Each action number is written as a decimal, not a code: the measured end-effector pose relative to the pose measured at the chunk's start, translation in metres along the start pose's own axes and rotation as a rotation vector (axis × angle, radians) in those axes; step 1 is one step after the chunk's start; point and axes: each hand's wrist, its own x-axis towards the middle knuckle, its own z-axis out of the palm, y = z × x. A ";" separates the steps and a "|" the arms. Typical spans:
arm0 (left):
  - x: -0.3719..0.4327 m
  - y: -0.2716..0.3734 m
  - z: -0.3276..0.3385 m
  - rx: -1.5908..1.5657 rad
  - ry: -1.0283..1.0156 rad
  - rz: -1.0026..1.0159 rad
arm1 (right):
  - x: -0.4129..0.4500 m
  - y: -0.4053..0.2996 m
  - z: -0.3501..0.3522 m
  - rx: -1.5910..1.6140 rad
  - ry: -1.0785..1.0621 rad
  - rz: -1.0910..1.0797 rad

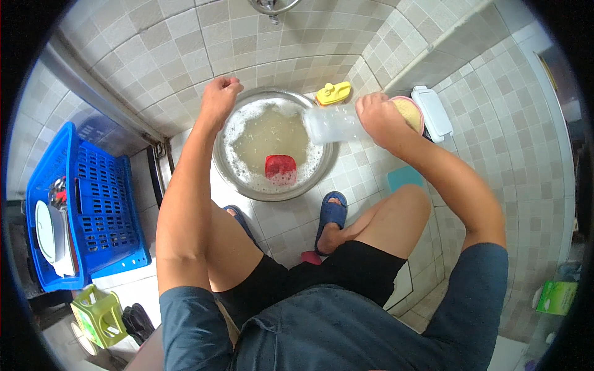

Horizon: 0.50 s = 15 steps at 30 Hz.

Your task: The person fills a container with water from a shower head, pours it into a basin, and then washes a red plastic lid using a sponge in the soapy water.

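Observation:
My left hand is loosely curled above the left rim of a round metal basin, and nothing shows in it. The basin holds cloudy, soapy water with foam around its edge. A red plastic item lies partly under the foam. With my right hand I grip a translucent plastic container, tilted sideways over the basin's right rim. A yellow scrubbing brush lies behind the basin. Beside my right hand is a round yellow thing with a pink rim, partly hidden.
A blue plastic basket with dishes and cutlery stands at the left, a green plastic stool below it. A white lidded container and a teal thing lie at the right. Tiled walls surround the floor; a tap is above.

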 end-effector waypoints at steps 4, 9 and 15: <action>-0.005 0.007 0.004 0.025 0.003 0.017 | -0.010 0.008 0.001 0.403 0.064 0.059; -0.001 -0.001 0.002 0.031 -0.010 0.035 | -0.015 -0.005 0.003 0.284 0.064 0.027; 0.001 -0.001 0.007 0.073 -0.005 0.034 | -0.020 -0.025 0.024 0.145 0.023 0.024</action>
